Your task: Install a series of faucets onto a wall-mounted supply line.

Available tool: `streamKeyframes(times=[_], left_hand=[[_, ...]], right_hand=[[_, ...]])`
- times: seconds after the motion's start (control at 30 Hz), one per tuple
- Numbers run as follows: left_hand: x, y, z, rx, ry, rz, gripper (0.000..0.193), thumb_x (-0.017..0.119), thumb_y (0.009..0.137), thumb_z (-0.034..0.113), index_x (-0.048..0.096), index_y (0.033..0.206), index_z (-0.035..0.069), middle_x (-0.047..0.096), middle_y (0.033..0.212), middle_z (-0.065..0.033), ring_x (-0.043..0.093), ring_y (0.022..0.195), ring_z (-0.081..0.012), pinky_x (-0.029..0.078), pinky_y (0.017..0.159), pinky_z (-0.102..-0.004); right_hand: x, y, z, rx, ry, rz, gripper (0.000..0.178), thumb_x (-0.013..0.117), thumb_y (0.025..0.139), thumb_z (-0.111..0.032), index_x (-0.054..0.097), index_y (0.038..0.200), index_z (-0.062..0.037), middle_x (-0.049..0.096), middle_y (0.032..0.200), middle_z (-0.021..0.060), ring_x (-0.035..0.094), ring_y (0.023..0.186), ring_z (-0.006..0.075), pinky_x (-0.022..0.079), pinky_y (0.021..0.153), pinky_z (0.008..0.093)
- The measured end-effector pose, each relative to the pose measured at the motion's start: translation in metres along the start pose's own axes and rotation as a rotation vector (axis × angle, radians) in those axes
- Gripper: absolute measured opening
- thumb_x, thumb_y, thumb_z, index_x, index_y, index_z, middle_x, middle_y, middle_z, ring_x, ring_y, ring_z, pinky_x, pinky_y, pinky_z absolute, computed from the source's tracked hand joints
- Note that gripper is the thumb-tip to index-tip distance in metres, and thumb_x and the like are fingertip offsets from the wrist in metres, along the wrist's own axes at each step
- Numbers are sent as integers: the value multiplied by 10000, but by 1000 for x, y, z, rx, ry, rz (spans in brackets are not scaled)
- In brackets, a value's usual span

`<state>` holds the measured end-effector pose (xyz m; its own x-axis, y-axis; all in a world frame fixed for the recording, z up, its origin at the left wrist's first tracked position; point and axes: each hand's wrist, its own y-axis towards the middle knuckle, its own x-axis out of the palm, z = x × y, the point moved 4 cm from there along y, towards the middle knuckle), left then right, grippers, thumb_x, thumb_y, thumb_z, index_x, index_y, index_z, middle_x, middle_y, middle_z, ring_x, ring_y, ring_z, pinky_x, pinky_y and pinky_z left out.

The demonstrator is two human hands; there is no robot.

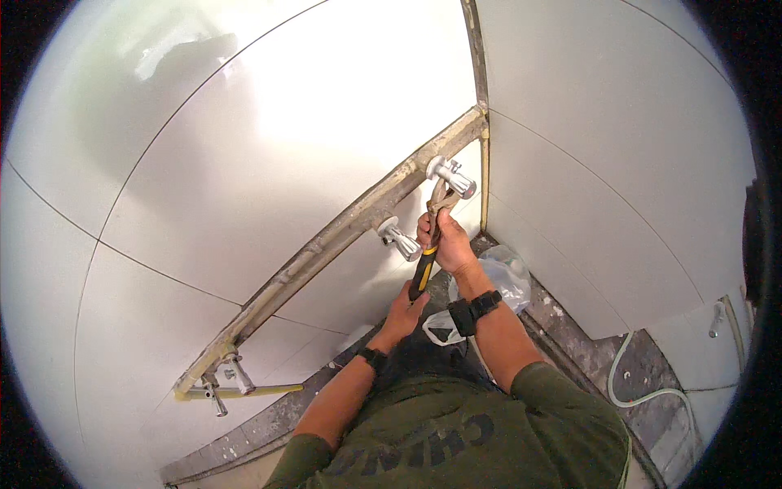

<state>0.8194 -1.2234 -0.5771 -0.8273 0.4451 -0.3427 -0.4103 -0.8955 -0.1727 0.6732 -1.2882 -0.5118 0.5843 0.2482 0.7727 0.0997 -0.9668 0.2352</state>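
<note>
A pair of pliers (425, 267) with black and yellow handles points upward, its metal jaws at the upper chrome angle valve (453, 178) on the tiled wall. Whether the jaws grip the valve or only touch it, I cannot tell. My right hand (452, 246) is wrapped round the pliers just below the jaws. Lower down, my left hand (401, 314) closes on the bottom end of the handle; some of its fingers are hidden. Just left of the pliers, a second chrome angle valve (399, 238) sticks out of the wall.
A rough cement-filled groove (326, 240) runs diagonally along the wall. Another pair of chrome valves (236, 375) sits at its lower left end, above a yellow pipe (269, 389). Below my right hand lies a clear plastic bag (507, 277). A pale hose (617, 379) curves over the dirty floor at right.
</note>
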Motion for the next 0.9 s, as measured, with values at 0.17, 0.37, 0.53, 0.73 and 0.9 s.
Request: streamKeyframes(times=[0.17,0.37,0.53,0.73,0.9], left_hand=[[-3,16,-1,24,-53,-13,365,545,881,219,424,1146,0,539,735,-36,482,623,-108,420,571,-278],[5,1,6,-53,32,-70,367,558,877,220,415,1142,10,484,676,-15,470,607,-98,414,551,-267],[12,2,-1,6,-143,-173,425,567,872,218,412,1209,11,532,815,-44,507,703,-117,445,654,-266],[-10,-11,37,171,-126,-48,585,583,856,203,316,1352,47,517,1196,-145,527,1046,-209,402,915,-331],[-14,-18,95,259,-89,-122,501,559,838,95,369,1295,15,516,1204,-126,519,1065,-209,396,927,-318]], right_hand=[[-9,6,-3,-33,-4,154,489,422,887,-527,476,947,-44,472,763,34,465,637,152,412,591,291],[-15,4,1,-58,12,221,480,529,841,-516,490,841,-38,479,697,46,469,571,144,409,529,275],[-14,-3,4,-60,3,369,468,574,829,-490,508,777,-30,495,638,38,471,514,137,394,464,256],[-43,-90,35,181,-322,513,381,498,902,-396,535,803,-30,516,576,26,487,469,124,387,439,255],[-18,-119,55,246,-375,327,349,491,908,-382,539,815,-48,523,583,20,487,457,118,378,413,248]])
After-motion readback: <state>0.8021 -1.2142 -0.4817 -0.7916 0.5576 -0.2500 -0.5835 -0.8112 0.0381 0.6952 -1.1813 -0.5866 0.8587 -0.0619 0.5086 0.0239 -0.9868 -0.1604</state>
